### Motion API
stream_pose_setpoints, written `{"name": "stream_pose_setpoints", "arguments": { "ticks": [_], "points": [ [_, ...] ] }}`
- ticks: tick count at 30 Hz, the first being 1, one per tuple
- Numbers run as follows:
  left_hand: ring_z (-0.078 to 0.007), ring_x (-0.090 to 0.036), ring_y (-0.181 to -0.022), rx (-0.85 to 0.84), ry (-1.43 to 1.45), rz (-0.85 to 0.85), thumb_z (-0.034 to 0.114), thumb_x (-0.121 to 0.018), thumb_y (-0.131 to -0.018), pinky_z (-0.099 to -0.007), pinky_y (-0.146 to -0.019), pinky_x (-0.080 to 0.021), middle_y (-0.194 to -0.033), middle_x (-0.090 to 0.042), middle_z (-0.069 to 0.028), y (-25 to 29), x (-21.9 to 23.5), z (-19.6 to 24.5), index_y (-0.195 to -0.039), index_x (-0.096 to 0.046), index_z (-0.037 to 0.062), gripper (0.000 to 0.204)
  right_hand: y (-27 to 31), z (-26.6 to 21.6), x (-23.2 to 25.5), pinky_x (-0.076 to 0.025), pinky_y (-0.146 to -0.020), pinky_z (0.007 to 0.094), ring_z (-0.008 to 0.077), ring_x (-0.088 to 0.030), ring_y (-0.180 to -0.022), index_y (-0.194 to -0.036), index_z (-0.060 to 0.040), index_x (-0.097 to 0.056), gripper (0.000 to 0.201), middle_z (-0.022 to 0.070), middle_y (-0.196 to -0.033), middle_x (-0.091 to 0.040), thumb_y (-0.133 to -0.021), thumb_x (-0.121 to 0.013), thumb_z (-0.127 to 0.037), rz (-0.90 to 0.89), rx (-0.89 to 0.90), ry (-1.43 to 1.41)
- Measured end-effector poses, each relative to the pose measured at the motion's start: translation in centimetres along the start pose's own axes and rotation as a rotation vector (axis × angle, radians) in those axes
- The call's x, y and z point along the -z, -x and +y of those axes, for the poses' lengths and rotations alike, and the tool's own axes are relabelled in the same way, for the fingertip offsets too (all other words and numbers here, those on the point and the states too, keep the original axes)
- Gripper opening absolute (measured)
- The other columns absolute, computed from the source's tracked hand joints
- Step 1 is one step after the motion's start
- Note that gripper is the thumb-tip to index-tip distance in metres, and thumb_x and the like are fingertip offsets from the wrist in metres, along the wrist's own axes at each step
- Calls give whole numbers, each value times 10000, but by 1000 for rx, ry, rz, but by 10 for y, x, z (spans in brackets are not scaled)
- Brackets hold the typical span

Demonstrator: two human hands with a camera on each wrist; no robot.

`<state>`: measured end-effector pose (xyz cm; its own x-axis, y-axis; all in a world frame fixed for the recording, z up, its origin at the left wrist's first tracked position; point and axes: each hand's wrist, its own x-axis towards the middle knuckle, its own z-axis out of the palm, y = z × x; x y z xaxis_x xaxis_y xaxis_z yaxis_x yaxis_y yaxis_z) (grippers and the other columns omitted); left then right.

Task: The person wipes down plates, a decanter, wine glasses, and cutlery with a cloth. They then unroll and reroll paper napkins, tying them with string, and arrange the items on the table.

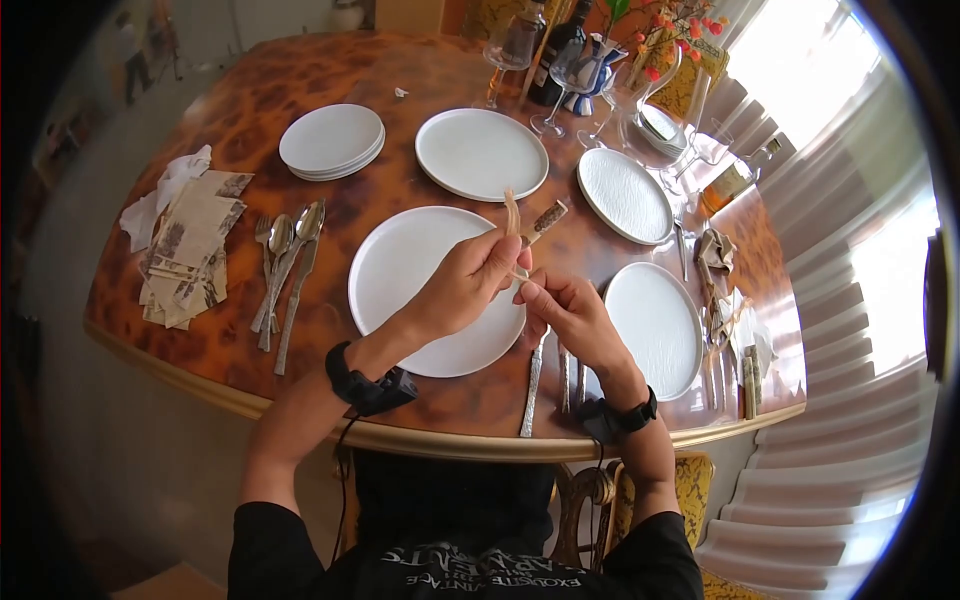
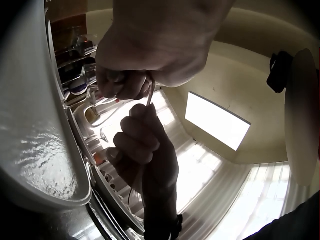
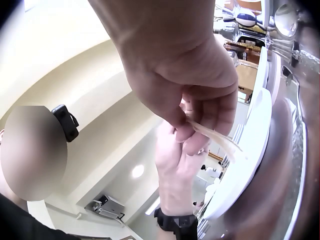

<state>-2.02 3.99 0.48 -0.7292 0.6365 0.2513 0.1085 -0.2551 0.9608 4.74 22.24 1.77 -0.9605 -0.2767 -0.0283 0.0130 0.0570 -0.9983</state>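
Observation:
Above the large plate, my left hand pinches a pale, thin strip between thumb and fingers, one end sticking up. A patterned paper roll projects beyond the fingers; which hand bears it is hard to tell. My right hand touches or nearly touches the left and pinches the strip lower down. The left wrist view has the strip running between the left hand and right hand. From the right hand, a strip end hangs in the right wrist view.
Patterned papers and cutlery lie left. Stacked plates, a back plate and right-hand plates surround the hands. Glasses and bottles stand behind. Knife and forks lie near the front edge.

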Motion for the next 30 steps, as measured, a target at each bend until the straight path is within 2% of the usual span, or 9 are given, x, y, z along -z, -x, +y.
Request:
{"name": "stream_pose_setpoints", "arguments": {
  "ticks": [1,3,4,10,14,16,20,22,30],
  "points": [
    [-35,-355,-576,71,87,-35,343,-390,-1066,-212,-512,-312,-676,-410,49,0,1,1,-974,-565,17,382,0,-3,7,-428,-518,232,72,-520,-536,-944,-2,-623,306,-13,-621,-525,-1028,-514,-276,-6,-35,25],
    [-28,-329,-577,86,125,-54,341,-390,-1066,-207,-508,-287,-673,-385,61,0,1,3,-990,-574,13,383,2,-8,10,-390,-498,231,68,-447,-508,-871,-14,-632,409,-37,-573,-433,-1049,-445,-331,27,-89,21],
    [-22,-302,-577,98,159,-72,339,-390,-1067,-202,-504,-262,-670,-360,72,-1,0,4,-1006,-582,10,386,2,-7,13,-390,-498,231,68,-447,-508,-871,-14,-632,409,-37,-573,-433,-1049,-445,-331,28,-91,21],
    [-36,-324,-583,81,193,-104,367,-354,-1069,-199,-507,-274,-675,-378,51,0,2,7,-1131,-582,-36,468,4,-10,22,-359,-489,220,67,-444,-512,-771,-25,-601,355,-35,-570,-446,-1013,-480,-256,90,-90,-37],
    [-41,-328,-582,91,163,-125,356,-353,-1069,-201,-504,-274,-678,-389,47,1,2,5,-1159,-584,-40,468,4,-9,25,-357,-485,222,70,-448,-509,-734,-27,-598,349,-30,-562,-455,-987,-495,-244,140,-122,-75],
    [-42,-321,-571,106,154,-122,343,-358,-1069,-200,-496,-269,-670,-399,38,1,2,2,-1099,-587,-25,434,4,-14,19,-293,-483,217,52,-324,-492,-691,-49,-548,307,-61,-543,-346,-961,-493,-184,202,-132,-105],
    [-40,-313,-560,146,161,-49,337,-363,-1068,-199,-488,-261,-658,-403,28,2,-1,7,-1020,-575,-6,406,1,-6,27,-288,-468,216,54,-339,-484,-672,-50,-543,311,-59,-543,-353,-954,-502,-177,199,-138,-74],
    [-37,-307,-552,153,198,-14,334,-369,-1068,-199,-482,-254,-643,-399,27,2,0,8,-966,-555,7,390,0,-1,36,-350,-478,232,67,-429,-493,-698,-23,-598,336,-35,-544,-440,-953,-525,-228,97,-154,-49],
    [-35,-300,-541,141,154,-43,372,-390,-1060,-198,-479,-247,-641,-397,29,0,5,9,-969,-555,1,416,-2,-1,43,-342,-460,241,72,-416,-460,-621,-14,-567,347,-16,-514,-449,-912,-533,-201,166,-136,79]
  ]
}}
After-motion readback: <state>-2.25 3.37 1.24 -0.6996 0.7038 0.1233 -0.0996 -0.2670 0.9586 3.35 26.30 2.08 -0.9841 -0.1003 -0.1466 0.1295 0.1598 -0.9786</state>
